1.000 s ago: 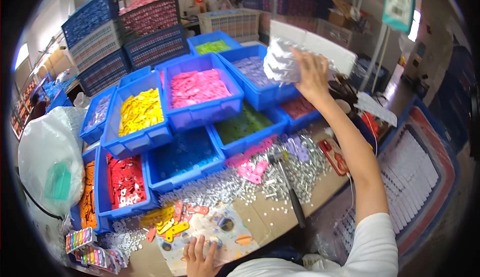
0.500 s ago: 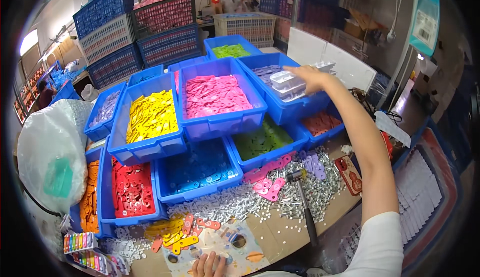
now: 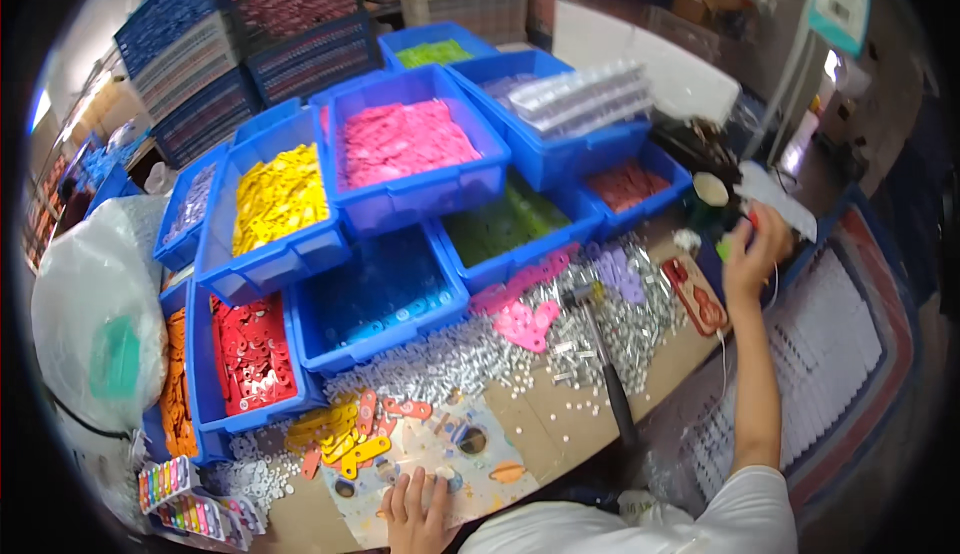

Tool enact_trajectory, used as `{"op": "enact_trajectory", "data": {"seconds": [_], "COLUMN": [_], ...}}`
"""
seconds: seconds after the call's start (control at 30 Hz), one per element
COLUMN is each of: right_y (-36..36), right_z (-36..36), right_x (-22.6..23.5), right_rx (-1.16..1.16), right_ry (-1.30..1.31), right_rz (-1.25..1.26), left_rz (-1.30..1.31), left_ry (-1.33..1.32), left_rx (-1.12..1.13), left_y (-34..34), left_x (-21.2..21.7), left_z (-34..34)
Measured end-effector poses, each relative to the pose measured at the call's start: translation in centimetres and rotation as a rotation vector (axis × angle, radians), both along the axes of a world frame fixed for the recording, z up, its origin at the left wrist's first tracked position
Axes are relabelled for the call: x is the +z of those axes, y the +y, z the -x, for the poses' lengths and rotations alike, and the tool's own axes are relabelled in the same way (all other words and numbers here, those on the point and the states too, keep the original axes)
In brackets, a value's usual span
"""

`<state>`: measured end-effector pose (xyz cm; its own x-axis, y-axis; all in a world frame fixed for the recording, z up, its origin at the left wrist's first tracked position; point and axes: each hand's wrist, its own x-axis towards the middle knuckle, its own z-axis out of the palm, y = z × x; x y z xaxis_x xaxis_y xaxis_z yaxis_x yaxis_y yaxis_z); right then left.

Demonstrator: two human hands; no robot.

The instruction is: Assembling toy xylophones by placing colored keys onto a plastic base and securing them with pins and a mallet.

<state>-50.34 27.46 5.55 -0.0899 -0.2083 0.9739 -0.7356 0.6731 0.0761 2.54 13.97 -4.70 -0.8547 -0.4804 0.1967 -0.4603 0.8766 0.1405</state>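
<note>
My left hand (image 3: 416,510) lies flat with fingers stretched out on a patterned mat (image 3: 455,469) at the table's front. Beside it are yellow strips (image 3: 368,451) and salmon strips (image 3: 405,409) with holes. At the right, my right hand (image 3: 757,257) is closed around something with red and green parts showing, mostly hidden by the fingers. A thin white cord (image 3: 724,364) hangs below it. Nearest to this hand are a red patterned phone (image 3: 695,297) and a dark cup with a pale top (image 3: 711,191). A stack of white plastic pieces (image 3: 580,100) rests across a blue bin.
Blue bins hold pink (image 3: 408,144), yellow (image 3: 280,199), red (image 3: 252,354) and blue (image 3: 400,314) pieces. A hammer (image 3: 606,369) lies beside heaped metal rivets (image 3: 635,329). Small multicoloured sets (image 3: 180,499) stand at the left front. Stacked crates (image 3: 185,54) rise behind.
My right hand has left the white stack on the bin and moved down to the right, closing around something. My left hand stays on the mat. The view has shifted slightly.
</note>
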Motion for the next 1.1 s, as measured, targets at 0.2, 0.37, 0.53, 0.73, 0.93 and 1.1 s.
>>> {"op": "enact_trajectory", "data": {"seconds": [0.2, 0.37, 0.53, 0.73, 0.93, 1.1], "right_y": [27.4, 36.2, 31.4, 28.5, 33.3, 36.2], "right_z": [-0.9, -9.8, -14.9, -12.2, -8.4, -5.7], "right_x": [-20.4, -37.2, -39.5, -44.9, -41.9, -29.2], "right_rx": [-0.543, -0.632, -0.703, -0.792, -0.608, -0.337], "right_ry": [-0.656, -1.721, -1.535, -1.497, -1.588, -1.690], "right_rz": [0.073, -0.562, -0.534, -0.507, -0.580, -0.621], "left_rz": [0.107, 0.223, 0.195, 0.181, 0.138, 0.166], "left_ry": [0.029, -0.030, -0.112, -0.148, -0.159, -0.173], "left_rx": [0.032, -0.051, -0.045, -0.054, -0.073, -0.036], "left_y": [-0.3, -0.6, -0.4, -0.6, 0.1, -0.3], "left_x": [1.5, 0.4, 0.4, 0.9, 0.6, 1.2], "left_z": [1.9, 2.2, 1.2, 1.3, 2.7, 1.7]}}
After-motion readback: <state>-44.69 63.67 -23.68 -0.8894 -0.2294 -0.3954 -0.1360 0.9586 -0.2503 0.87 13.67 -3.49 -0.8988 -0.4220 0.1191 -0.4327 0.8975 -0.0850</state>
